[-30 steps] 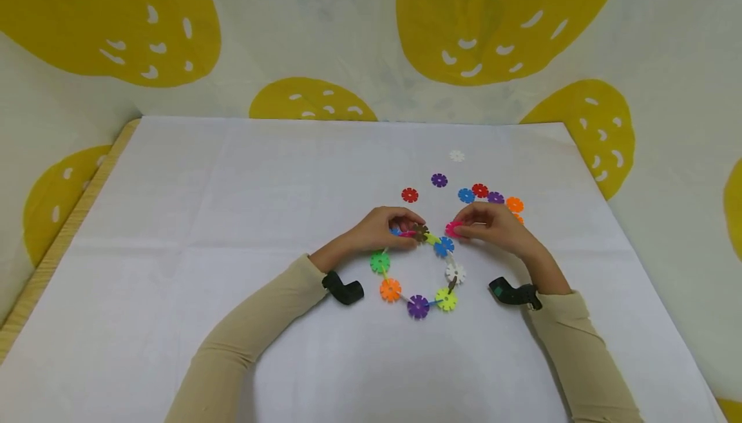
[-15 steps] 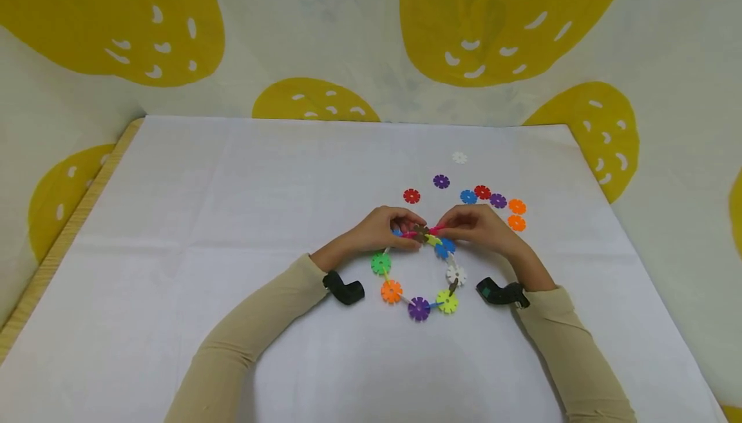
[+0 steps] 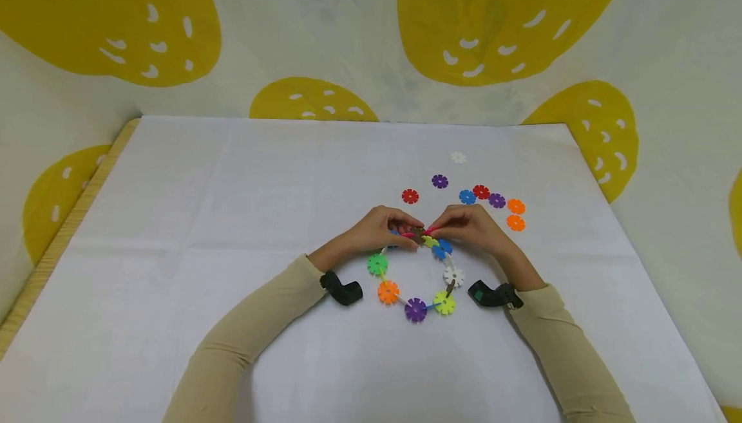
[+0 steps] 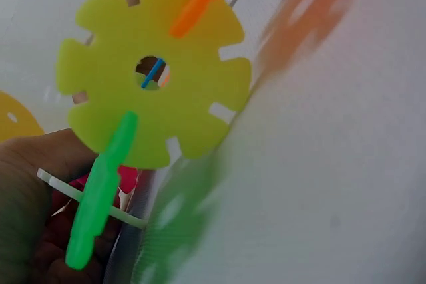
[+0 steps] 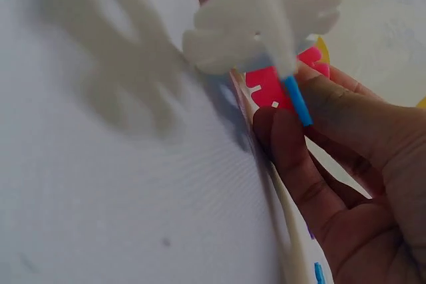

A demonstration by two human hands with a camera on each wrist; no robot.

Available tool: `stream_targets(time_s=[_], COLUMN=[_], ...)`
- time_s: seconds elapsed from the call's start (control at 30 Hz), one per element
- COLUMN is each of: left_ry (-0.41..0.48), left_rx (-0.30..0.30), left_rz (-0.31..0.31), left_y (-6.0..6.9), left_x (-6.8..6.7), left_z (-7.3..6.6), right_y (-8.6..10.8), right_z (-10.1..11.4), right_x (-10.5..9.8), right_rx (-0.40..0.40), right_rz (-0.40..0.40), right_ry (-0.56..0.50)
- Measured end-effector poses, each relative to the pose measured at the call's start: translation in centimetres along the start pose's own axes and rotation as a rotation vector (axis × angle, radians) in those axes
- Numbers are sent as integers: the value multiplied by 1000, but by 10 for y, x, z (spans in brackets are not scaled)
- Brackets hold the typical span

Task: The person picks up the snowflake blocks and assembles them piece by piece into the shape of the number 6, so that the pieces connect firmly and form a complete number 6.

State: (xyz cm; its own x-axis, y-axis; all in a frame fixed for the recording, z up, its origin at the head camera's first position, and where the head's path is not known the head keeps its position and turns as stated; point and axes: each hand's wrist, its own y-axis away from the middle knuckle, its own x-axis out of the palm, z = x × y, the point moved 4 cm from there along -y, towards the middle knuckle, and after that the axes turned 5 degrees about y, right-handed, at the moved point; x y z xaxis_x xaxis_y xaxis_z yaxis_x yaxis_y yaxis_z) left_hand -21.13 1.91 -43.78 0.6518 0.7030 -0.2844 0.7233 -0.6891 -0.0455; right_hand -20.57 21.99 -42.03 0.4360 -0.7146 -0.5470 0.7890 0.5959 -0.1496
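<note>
Right grip (image 3: 475,230), moved inward, pinches a pink disc (image 5: 265,90); left grip (image 3: 378,228) pinches the linked ring (image 3: 412,313) (unlinked discs (image 3: 514,225) remain beyond)

No text, labels or numbers are legible.

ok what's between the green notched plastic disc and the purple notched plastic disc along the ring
The head view shows, from green disc to purple disc: an edge-on yellow piece, an orange notched plastic disc, then an edge-on white piece.
</note>
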Motion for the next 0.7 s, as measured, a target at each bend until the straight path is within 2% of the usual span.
stream_targets(time_s=[0.17, 0.43, 0.7], left_ry=[-19, -49, -53], left_rx=[-4, -24, -23], left_rz=[-7, -2, 5], left_y=[2, 1, -1], left_x=[-1, -2, 0], left_z=[0, 0, 1], right_y=[-3, 0, 9], right_z=[1, 2, -6], right_x=[2, -3, -22], right_rx=[9, 114, 241], right_rz=[-13, -12, -105], right_ry=[19, 49, 177])
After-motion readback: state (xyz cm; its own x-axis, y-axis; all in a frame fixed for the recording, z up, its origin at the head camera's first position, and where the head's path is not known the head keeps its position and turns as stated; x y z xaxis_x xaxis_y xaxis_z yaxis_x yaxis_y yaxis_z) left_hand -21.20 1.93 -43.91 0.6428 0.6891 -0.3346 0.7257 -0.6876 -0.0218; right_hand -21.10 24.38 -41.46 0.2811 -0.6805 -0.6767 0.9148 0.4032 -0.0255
